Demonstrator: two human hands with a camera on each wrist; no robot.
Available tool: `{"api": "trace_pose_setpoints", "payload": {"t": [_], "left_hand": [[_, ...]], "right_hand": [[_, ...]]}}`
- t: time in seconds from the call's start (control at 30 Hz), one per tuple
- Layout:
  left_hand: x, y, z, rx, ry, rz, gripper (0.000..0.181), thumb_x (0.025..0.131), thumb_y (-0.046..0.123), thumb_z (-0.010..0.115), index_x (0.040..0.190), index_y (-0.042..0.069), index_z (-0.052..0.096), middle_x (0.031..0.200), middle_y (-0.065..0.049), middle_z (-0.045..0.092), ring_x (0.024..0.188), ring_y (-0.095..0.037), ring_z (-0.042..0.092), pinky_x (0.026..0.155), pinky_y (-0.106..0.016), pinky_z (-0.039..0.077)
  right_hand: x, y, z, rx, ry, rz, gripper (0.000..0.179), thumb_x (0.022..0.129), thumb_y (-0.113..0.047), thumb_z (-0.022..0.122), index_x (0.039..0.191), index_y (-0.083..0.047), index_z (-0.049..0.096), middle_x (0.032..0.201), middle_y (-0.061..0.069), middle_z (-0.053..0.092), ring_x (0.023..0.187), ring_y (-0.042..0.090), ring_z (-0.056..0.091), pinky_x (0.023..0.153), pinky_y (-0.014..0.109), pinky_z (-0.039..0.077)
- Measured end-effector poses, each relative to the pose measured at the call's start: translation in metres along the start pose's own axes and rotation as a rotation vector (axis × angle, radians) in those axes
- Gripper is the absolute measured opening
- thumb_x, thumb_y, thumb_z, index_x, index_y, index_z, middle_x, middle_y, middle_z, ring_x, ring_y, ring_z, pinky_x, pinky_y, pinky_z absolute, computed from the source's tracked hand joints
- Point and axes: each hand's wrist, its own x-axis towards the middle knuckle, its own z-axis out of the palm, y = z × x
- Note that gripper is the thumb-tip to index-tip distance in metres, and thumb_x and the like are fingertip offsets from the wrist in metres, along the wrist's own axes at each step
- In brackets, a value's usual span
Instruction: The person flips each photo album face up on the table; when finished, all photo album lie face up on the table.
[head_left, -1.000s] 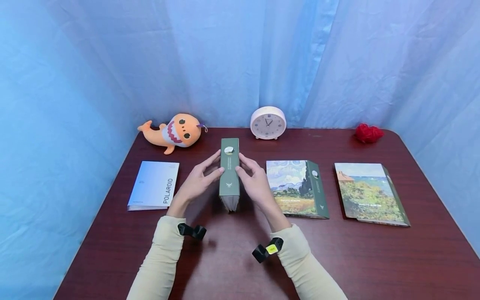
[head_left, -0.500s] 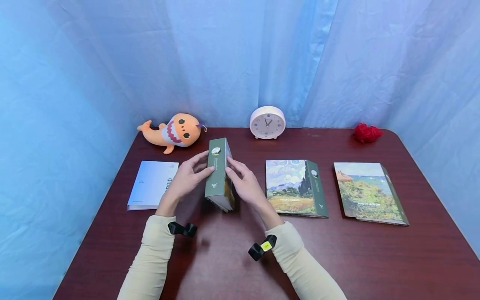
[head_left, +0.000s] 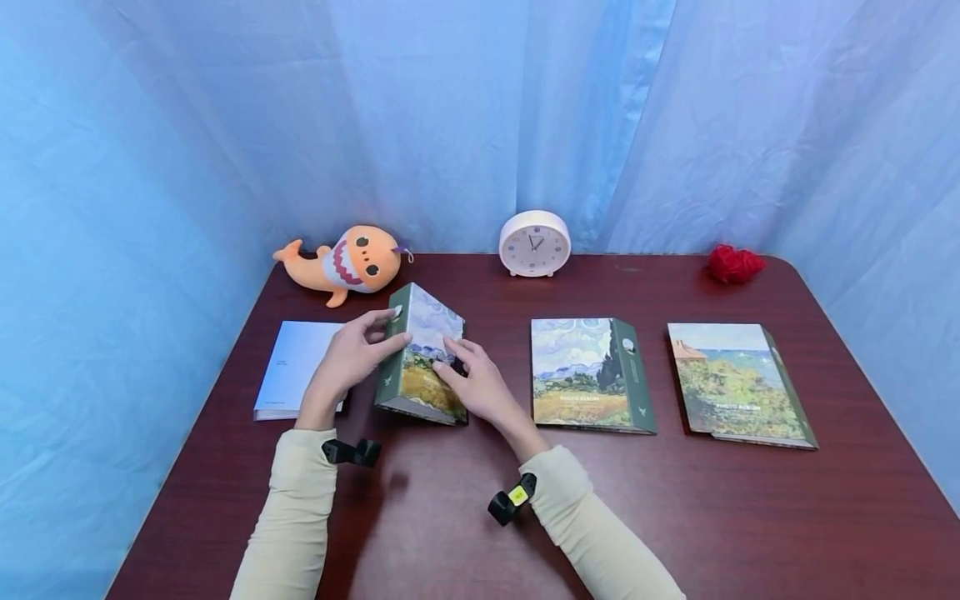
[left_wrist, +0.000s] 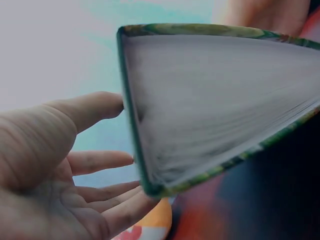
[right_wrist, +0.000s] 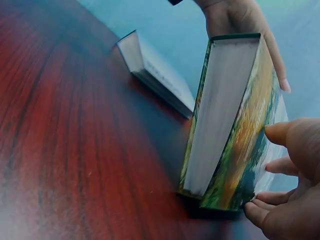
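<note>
A thick photo album (head_left: 423, 385), with a landscape painting on its cover and a green spine, leans to the left between my two hands. My left hand (head_left: 354, 352) has its thumb and fingertips against the spine; in the left wrist view these fingers are fairly straight along the green spine (left_wrist: 131, 115). With extended fingers my right hand (head_left: 482, 382) touches the painted front cover, as the right wrist view shows from below on the cover (right_wrist: 245, 145). The album's lower page edges (left_wrist: 210, 90) fan from wide at the spine to narrow.
A blue-white Polaroid album (head_left: 288, 367) lies partly under the left hand in the head view. Two more painted albums lie to the right, one with wheat fields (head_left: 573, 367), one with a seaside (head_left: 723, 375). Behind are an orange shark plush (head_left: 367, 258), a clock (head_left: 535, 243) and a red cloth flower (head_left: 735, 264).
The album has moved left and tipped from upright on its pages toward its spine side, so its front cover now faces up. Both hands have moved left with it.
</note>
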Motion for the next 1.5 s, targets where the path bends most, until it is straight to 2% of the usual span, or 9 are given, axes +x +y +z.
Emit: {"api": "trace_pose_setpoints", "payload": {"t": [0.17,0.47,0.77,1.0,1.1,1.27,1.5], "left_hand": [[-0.001,-0.010,-0.003,0.006,-0.008,-0.047,0.065,0.090,0.046,0.063,0.145,0.018,0.043,0.144,-0.014,0.046,0.127,-0.033,0.049,0.099,-0.051,0.046],[0.000,-0.029,-0.004,-0.057,-0.044,-0.124,0.063,0.094,0.040,0.058,0.149,0.017,0.037,0.146,-0.016,0.043,0.129,-0.034,0.046,0.102,-0.050,0.044],[0.002,-0.040,-0.003,-0.044,-0.040,-0.139,0.060,0.096,0.040,0.055,0.149,0.021,0.036,0.149,-0.014,0.040,0.128,-0.034,0.047,0.103,-0.050,0.043],[0.001,-0.043,-0.002,-0.007,-0.039,-0.171,0.060,0.095,0.046,0.053,0.149,0.027,0.034,0.157,-0.015,0.025,0.141,-0.038,0.027,0.110,-0.057,0.030],[0.000,-0.045,-0.002,0.009,-0.036,-0.168,0.059,0.096,0.045,0.053,0.149,0.027,0.034,0.157,-0.015,0.024,0.143,-0.037,0.023,0.111,-0.057,0.027],[0.000,-0.051,0.000,0.040,-0.018,-0.152,0.056,0.097,0.038,0.055,0.148,0.023,0.037,0.154,-0.015,0.032,0.141,-0.036,0.029,0.109,-0.056,0.032],[0.000,-0.058,0.004,0.095,0.079,-0.088,0.050,0.096,0.032,0.059,0.143,0.019,0.047,0.138,-0.015,0.054,0.121,-0.032,0.055,0.097,-0.050,0.047]], "right_hand": [[0.000,0.003,0.003,-0.051,0.009,0.021,0.058,0.094,-0.038,0.057,0.146,-0.017,0.042,0.151,0.019,0.033,0.138,0.036,0.034,0.111,0.052,0.031],[0.001,0.005,0.015,-0.048,0.018,0.048,0.062,0.093,-0.039,0.059,0.147,-0.016,0.039,0.156,0.019,0.020,0.139,0.034,0.034,0.109,0.050,0.035],[0.001,0.004,0.021,-0.062,0.028,0.030,0.063,0.093,-0.036,0.061,0.147,-0.013,0.039,0.157,0.019,0.015,0.140,0.037,0.032,0.108,0.048,0.037],[0.001,0.005,0.023,-0.085,0.026,0.035,0.064,0.093,-0.038,0.061,0.148,-0.015,0.038,0.158,0.017,0.012,0.141,0.036,0.029,0.109,0.049,0.036],[0.000,0.005,0.024,-0.102,0.023,0.035,0.065,0.093,-0.038,0.061,0.148,-0.015,0.037,0.159,0.016,0.011,0.142,0.035,0.027,0.110,0.048,0.035],[0.000,0.006,0.027,-0.152,0.024,0.015,0.065,0.092,-0.037,0.063,0.148,-0.013,0.038,0.158,0.018,0.011,0.143,0.036,0.025,0.110,0.047,0.035],[-0.001,0.006,0.029,-0.184,0.024,-0.013,0.065,0.092,-0.038,0.062,0.148,-0.013,0.038,0.159,0.016,0.011,0.142,0.033,0.027,0.110,0.046,0.035]]}}
